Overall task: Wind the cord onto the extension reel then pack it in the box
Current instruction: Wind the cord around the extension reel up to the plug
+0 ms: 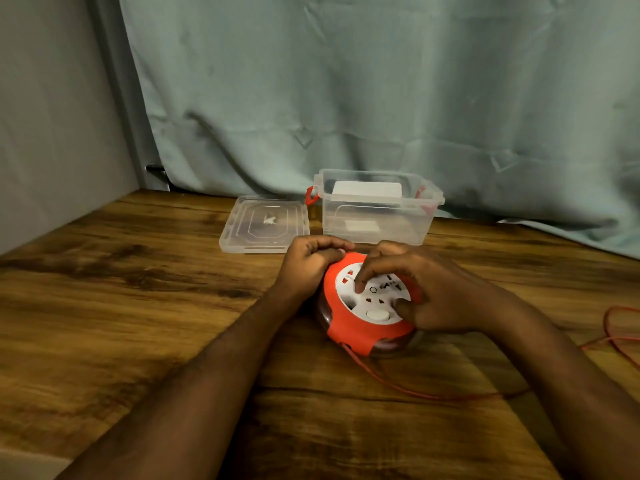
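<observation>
A round red extension reel (360,332) with a white socket face lies flat on the wooden table (138,289). My left hand (308,261) grips its far left rim with curled fingers. My right hand (422,292) lies over the socket face, a fingertip pressed into the white disc and the thumb near the white round button. A thin red cord (408,389) leaves the reel's near side and trails right across the table to loose loops (616,327) at the right edge. Behind the reel stands the clear plastic box (377,216), open, with red latches.
The box's clear lid (265,225) lies flat to the left of the box. A pale green curtain (381,98) hangs behind the table and drapes onto it at the right. A grey wall (52,116) closes the left side.
</observation>
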{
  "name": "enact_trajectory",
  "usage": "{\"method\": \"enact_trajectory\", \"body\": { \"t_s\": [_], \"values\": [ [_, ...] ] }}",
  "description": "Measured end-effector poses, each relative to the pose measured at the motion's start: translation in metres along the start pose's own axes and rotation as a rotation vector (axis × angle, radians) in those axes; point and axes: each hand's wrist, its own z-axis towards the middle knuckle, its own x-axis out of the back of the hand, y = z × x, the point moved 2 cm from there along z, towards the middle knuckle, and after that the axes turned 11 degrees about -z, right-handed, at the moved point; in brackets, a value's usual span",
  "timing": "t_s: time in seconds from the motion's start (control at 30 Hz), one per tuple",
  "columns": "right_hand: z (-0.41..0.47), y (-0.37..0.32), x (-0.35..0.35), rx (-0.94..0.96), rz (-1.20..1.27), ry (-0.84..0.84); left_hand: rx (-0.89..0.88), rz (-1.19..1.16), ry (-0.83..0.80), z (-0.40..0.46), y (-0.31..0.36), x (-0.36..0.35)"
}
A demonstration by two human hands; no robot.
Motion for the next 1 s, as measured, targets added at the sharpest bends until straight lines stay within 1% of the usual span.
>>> {"method": "enact_trajectory", "body": {
  "t_s": [0.13,0.27,0.47,0.6,0.67,0.77,0.87,1.0],
  "values": [
    [0.002,-0.004,-0.003,0.013,-0.038,-0.086,-0.003,0.008,0.001,-0.001,0.002,0.000],
    [0.001,-0.006,-0.002,0.016,-0.007,-0.090,-0.013,0.023,-0.039,-0.004,0.004,-0.003],
    [0.001,-0.002,-0.002,-0.018,-0.031,-0.080,0.002,-0.012,-0.082,-0.004,0.005,-0.004],
    [0.001,-0.008,-0.001,-0.015,-0.097,-0.039,-0.002,-0.025,-0.092,-0.005,0.005,-0.006],
    [-0.001,-0.010,0.002,-0.024,-0.180,0.020,-0.006,-0.025,-0.094,-0.004,0.005,-0.006],
    [-0.002,-0.015,0.004,-0.058,-0.197,0.090,-0.011,-0.018,-0.097,-0.003,0.003,-0.006],
    [0.001,-0.019,0.000,-0.128,-0.174,0.152,-0.016,-0.012,-0.094,-0.002,0.002,-0.005],
    [0.007,-0.022,-0.008,-0.286,-0.173,0.241,-0.018,-0.006,-0.093,-0.004,0.004,-0.006]
  ]
}}
